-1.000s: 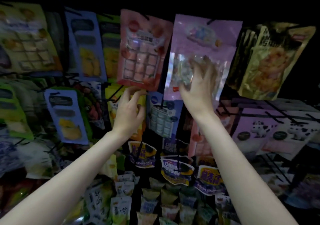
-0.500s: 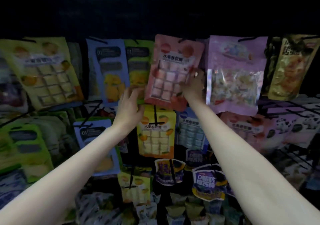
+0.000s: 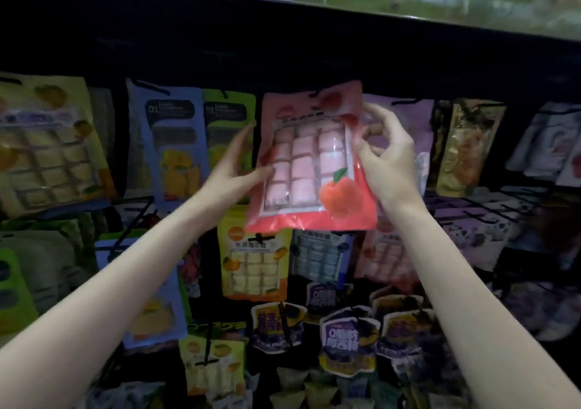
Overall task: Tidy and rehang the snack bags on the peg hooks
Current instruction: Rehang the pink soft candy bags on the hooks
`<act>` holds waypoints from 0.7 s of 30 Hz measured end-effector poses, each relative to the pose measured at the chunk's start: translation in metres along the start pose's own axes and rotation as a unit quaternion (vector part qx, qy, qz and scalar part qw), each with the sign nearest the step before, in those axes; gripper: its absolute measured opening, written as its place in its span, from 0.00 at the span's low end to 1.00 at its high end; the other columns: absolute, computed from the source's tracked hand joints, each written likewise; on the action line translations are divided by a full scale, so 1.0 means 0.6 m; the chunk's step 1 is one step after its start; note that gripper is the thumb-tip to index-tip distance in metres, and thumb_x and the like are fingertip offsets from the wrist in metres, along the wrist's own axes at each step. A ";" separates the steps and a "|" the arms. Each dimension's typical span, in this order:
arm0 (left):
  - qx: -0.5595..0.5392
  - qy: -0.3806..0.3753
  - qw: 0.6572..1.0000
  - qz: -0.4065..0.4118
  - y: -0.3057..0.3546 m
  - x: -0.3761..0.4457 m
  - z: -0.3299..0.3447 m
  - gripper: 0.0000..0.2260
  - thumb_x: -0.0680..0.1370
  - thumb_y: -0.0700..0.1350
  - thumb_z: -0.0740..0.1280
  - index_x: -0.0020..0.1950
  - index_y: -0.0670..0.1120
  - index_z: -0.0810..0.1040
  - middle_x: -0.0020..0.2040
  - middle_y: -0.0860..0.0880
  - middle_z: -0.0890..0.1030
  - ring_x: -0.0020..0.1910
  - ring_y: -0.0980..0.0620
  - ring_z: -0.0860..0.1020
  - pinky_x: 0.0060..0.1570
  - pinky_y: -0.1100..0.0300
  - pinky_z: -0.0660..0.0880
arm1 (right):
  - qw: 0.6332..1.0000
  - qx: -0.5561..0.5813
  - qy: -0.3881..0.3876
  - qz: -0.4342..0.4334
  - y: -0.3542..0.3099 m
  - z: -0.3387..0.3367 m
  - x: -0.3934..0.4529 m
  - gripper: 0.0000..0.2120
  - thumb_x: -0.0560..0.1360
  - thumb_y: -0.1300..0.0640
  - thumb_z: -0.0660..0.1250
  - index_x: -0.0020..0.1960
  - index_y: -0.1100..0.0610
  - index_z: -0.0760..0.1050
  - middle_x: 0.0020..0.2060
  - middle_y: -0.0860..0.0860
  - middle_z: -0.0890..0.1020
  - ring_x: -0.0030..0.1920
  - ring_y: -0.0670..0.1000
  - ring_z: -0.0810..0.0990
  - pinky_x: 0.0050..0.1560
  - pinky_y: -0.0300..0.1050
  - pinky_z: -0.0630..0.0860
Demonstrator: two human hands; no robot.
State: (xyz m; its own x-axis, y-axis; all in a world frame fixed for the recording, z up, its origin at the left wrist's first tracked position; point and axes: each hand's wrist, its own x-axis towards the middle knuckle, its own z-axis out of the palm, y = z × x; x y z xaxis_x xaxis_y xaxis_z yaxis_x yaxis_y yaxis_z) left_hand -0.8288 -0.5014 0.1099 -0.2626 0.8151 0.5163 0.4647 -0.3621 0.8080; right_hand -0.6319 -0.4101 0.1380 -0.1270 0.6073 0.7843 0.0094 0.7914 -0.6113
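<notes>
Up near the top row of hooks, the pink bag (image 3: 309, 163) was flat, shiny plastic w/ a clear window showing soft pink squares in 3 columns & a peach picture at its lower right. It sat between both hands, its top edge by a black hook. L hand (image 3: 231, 173) gripped the bag's left edge, thumb on the front, fingers reaching up behind. R hand (image 3: 388, 160) pinched the right edge, fingers curled, wrist bent back. Both arms reached up & forward. Just right hung a purple bag (image 3: 415, 119), partly hidden. Below hung an orange-and-yellow bag (image 3: 254, 257) w/ pale squares.
</notes>
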 end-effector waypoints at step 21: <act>-0.064 0.033 0.991 -0.115 0.029 -0.048 0.130 0.41 0.73 0.31 0.68 0.75 0.59 0.51 0.68 0.57 0.68 0.53 0.67 0.77 0.43 0.68 0.76 | 0.933 0.042 -0.351 -0.067 0.063 -0.120 0.065 0.38 0.73 0.57 0.70 0.76 0.50 0.51 0.75 0.46 0.57 0.71 0.39 0.54 0.70 0.35 0.53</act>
State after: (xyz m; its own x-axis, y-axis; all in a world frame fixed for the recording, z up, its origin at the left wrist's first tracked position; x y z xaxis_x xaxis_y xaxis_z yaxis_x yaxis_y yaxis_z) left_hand -0.7472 -0.4958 0.0869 -0.4054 0.8532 0.3283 0.2766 -0.2279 0.9336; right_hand -0.5654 -0.3516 0.1529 -0.7394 0.2850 0.6099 -0.1276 0.8302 -0.5427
